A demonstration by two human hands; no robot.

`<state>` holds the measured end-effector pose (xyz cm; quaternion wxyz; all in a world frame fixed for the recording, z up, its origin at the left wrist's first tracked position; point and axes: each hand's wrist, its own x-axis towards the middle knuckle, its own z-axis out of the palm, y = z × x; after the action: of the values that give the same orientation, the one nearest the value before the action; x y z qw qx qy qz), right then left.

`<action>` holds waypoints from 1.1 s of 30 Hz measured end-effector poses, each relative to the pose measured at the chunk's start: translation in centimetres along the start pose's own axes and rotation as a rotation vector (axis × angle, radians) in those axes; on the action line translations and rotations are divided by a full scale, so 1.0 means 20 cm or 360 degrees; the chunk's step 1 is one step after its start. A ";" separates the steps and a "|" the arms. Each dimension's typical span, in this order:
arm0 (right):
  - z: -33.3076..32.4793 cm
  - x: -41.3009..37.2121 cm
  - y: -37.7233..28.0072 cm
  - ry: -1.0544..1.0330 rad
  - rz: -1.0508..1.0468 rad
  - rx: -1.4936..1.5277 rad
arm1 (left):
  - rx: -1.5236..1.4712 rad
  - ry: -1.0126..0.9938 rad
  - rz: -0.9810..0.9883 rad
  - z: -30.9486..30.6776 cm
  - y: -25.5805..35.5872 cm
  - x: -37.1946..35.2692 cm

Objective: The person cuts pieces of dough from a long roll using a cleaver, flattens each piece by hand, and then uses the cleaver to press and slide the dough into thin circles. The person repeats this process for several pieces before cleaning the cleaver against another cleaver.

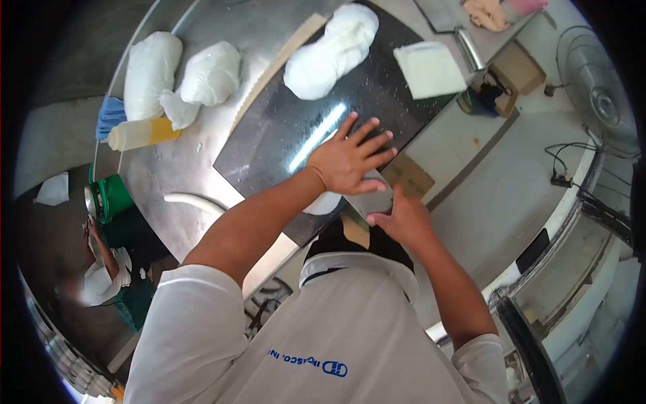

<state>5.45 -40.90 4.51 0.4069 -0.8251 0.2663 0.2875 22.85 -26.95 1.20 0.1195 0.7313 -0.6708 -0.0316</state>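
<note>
My left hand (346, 158) lies palm down over the black slab (252, 138), its fingers spread, above a white dough-like piece (324, 204) that it mostly covers. Close beside it, my right hand (407, 219) is closed on the edge of a flat grey metal blade (371, 200). The blade's far side runs under my left hand, so I cannot see its full shape. Farther up the slab, several thin white rounds (330, 54) overlap in a row. A squarish white stack or folded cloth (431, 69) lies at the slab's right corner.
On the steel table (165, 161), left of the slab, are two filled plastic bags (151, 67), a squeeze bottle (145, 133) with yellow liquid, a blue cloth (111, 118) and a curved white strip (194, 200). Another person (104, 269) sits at lower left near a green container (114, 197).
</note>
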 end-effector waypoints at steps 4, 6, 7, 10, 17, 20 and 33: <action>0.04 0.00 -0.07 0.0108 -0.0234 0.0089 | -0.0003 0.0043 -0.0048 -0.06 -0.16 0.04; 0.21 -0.06 0.01 0.0069 -0.0327 0.0326 | -0.0067 -0.0037 -0.0046 -0.05 -0.05 -0.10; 0.32 -0.11 0.06 0.0092 -0.0550 0.0503 | -0.0132 -0.0124 -0.0024 -0.04 0.02 -0.21; 0.38 -0.13 0.04 -0.0092 -0.0218 0.0256 | -0.0130 -0.0261 0.0122 -0.01 0.09 -0.33; 0.04 0.04 -0.03 0.0324 -0.0130 0.0016 | 0.0070 0.0224 0.0198 -0.02 -0.17 0.07; 0.05 0.01 -0.10 0.0617 -0.0121 0.0039 | 0.0147 0.0496 -0.0057 -0.11 -0.19 0.07; 0.63 -0.21 -0.37 0.0356 -0.0231 0.0282 | -0.0238 0.0330 -0.0569 -0.11 0.05 -0.83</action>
<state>4.31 -25.74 4.95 0.4657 -0.8299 0.2740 0.1389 20.75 -10.37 1.64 0.2341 0.8270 -0.5104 -0.0266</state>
